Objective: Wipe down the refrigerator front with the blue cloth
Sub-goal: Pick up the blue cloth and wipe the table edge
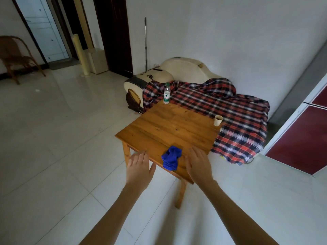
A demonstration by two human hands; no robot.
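A crumpled blue cloth [172, 157] lies near the front edge of a small wooden table [168, 128]. My left hand [140, 166] hovers just left of the cloth at the table's front corner, fingers straight, holding nothing. To the right of the cloth my right hand [199, 162] is stretched out flat over the table edge, also empty. Neither hand touches the cloth. At the far right stands the refrigerator [299, 138], with dark red front panels and white trim, only partly in view.
A plastic water bottle [166, 93] stands at the table's far corner and a paper cup [218, 120] at its right corner. Behind the table a sofa [185, 69] is draped with a red plaid blanket [230, 114]. A wicker chair [16, 57] is far left on the tiled floor.
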